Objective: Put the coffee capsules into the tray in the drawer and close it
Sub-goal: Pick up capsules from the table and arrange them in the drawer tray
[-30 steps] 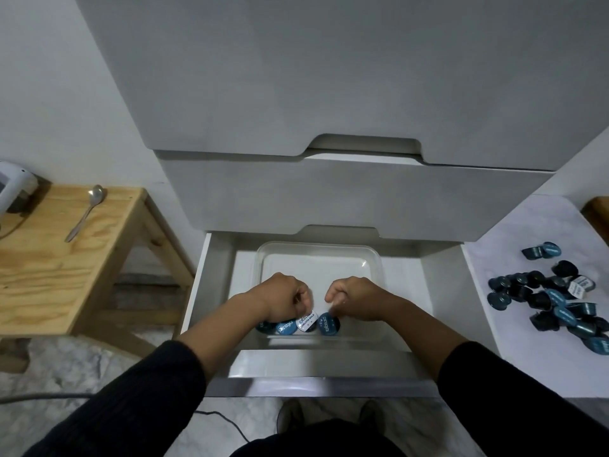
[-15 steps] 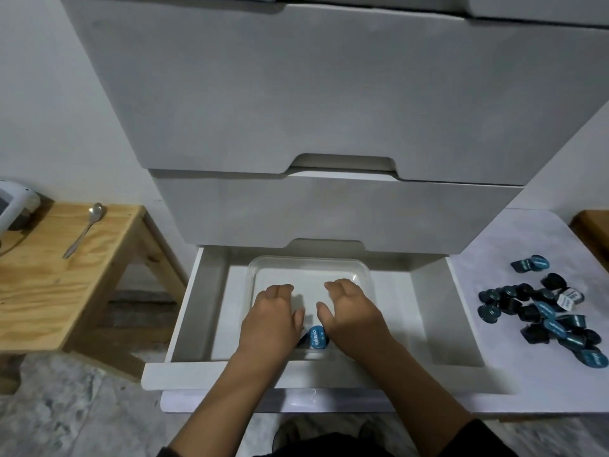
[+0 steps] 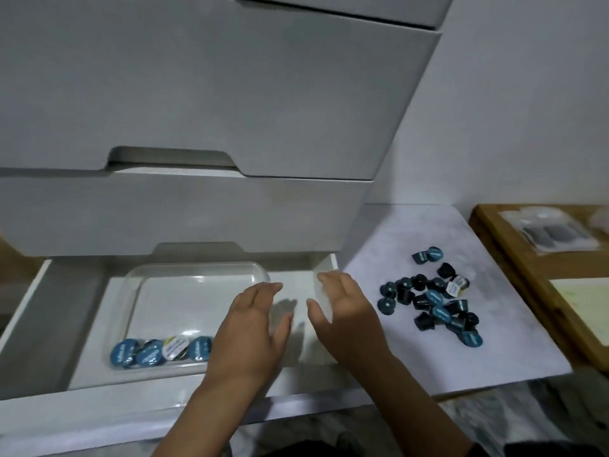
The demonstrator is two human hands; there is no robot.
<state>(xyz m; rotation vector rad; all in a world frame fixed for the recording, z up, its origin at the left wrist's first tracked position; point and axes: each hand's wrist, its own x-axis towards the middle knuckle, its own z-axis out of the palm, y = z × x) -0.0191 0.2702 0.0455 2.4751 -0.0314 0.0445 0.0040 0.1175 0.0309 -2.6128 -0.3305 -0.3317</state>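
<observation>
The bottom drawer (image 3: 49,328) of a white cabinet stands pulled out. Inside it lies a clear plastic tray (image 3: 197,270) with several blue-lidded coffee capsules (image 3: 161,349) lined along its near wall. A loose heap of dark and blue capsules (image 3: 431,301) rests on the white surface to the right of the drawer. My left hand (image 3: 250,331) hovers open over the tray's right end, holding nothing. My right hand (image 3: 346,311) is open and empty above the drawer's right side, just left of the heap.
Two shut drawers (image 3: 184,209) rise above the open one. A wooden board (image 3: 547,291) with a clear packet (image 3: 553,232) and a paper sheet sits at the far right, beyond the white surface (image 3: 412,232). Marbled floor shows below.
Both hands let go of the capsules in the tray, opened and shifted rightward out of the tray. The view swung right; the wooden table and spoon at left left the frame.
</observation>
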